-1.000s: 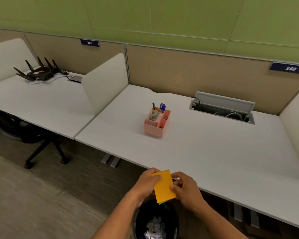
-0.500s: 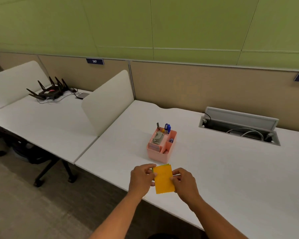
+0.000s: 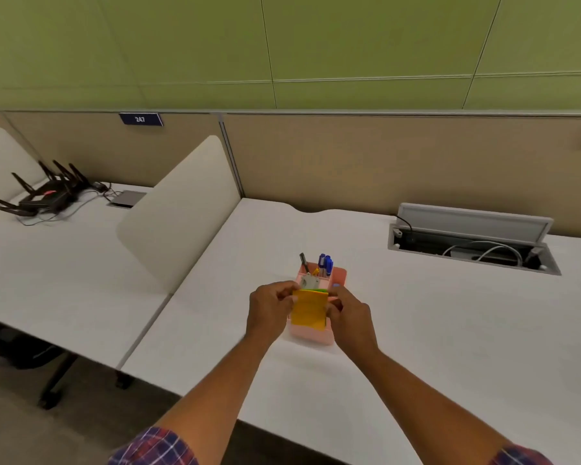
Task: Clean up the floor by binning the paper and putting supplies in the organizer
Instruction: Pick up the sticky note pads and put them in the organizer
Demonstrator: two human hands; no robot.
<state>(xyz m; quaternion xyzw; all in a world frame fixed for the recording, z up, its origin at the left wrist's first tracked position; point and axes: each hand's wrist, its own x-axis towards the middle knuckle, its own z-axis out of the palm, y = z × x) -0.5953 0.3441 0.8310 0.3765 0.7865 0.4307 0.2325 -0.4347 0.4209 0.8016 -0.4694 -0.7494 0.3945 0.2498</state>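
Observation:
An orange sticky-note pad (image 3: 308,309), with a green edge showing at its top, is held between both hands over the front of the pink desk organizer (image 3: 311,335). My left hand (image 3: 269,309) pinches its left side and my right hand (image 3: 349,313) pinches its right side. The organizer stands on the white desk (image 3: 433,330) and holds blue pens (image 3: 325,264), a dark pen and a small grey item in its rear compartments. Its front compartments are hidden by the pad and my hands.
A cream divider panel (image 3: 178,213) separates this desk from the left one, which carries a black router (image 3: 44,194) with cables. An open cable hatch (image 3: 472,241) lies at the back right. A chair base (image 3: 57,380) stands on the grey floor at lower left.
Both hands have carried the pad forward from above the waste bin, across the desk edge, to the organizer. The view has lifted, so the bin has left the frame.

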